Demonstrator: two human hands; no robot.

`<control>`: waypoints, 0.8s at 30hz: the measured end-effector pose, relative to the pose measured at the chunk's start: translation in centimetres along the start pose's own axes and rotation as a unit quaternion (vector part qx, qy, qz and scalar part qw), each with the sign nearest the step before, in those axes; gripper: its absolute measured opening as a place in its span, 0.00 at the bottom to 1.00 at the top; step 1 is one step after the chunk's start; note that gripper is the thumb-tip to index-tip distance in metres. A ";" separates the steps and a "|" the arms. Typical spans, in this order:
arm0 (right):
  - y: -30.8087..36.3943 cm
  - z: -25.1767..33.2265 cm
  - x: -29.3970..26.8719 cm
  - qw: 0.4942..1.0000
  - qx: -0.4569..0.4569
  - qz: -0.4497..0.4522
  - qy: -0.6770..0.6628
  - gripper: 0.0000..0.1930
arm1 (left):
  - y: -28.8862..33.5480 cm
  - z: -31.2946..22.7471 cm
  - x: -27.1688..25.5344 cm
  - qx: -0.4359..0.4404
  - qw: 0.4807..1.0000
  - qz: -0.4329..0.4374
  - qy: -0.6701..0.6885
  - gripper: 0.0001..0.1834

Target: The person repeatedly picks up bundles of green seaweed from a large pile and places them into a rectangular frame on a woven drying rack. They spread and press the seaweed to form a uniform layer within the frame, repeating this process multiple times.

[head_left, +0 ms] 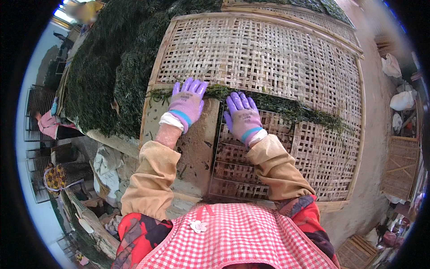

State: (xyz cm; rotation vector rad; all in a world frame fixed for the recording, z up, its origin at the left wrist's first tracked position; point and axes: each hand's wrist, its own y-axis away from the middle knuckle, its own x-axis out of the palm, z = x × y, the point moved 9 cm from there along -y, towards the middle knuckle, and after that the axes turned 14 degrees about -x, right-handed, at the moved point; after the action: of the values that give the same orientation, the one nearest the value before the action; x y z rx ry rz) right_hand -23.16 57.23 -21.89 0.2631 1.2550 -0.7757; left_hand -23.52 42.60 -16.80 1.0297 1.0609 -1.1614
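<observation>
My left hand [187, 102], in a purple-coated work glove, lies with its fingers extended on the left part of a strip of wet dark green seaweed [286, 107]. Just to its right, my right hand [244, 114] wears a matching glove and rests flat, fingertips at the same strip. The seaweed runs across a woven bamboo screen [251, 49] with a wooden border. Beneath my left wrist is a bare, wet tan board [197, 148] with dark specks. Near my right wrist, thin dark rods [215, 154] edge a see-through section over the weave. What the palms cover is hidden.
A large heap of dark green seaweed [107, 67] rises at the left. Another bamboo screen [295, 15] lies beyond mine. White sacks [107, 163] stand at lower left, and bundles [402, 101] line the right side. A person in pink [48, 124] is at far left.
</observation>
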 end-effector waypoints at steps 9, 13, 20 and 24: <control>0.6 -0.3 0.6 0.999 0.004 -0.018 -0.029 0.28 | -1.4 -0.5 -1.0 -0.077 0.948 0.083 0.299 0.16; 0.2 0.2 0.6 1.000 -0.006 0.018 -0.002 0.27 | -3.0 -5.2 -0.4 -0.030 0.911 0.100 0.398 0.17; 0.4 -0.3 4.7 0.996 0.033 0.077 -0.027 0.27 | -3.1 -27.3 -4.8 0.093 0.954 0.138 0.249 0.15; 0.6 -0.3 0.7 0.999 0.011 -0.032 0.005 0.22 | 0.1 -36.0 -9.1 0.244 0.944 0.153 0.159 0.13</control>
State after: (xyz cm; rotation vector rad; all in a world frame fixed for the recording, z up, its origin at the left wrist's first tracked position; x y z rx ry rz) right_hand -22.94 57.58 -22.82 0.2456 1.2690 -0.8447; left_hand -27.64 79.48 -14.90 1.7557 0.8263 -1.0421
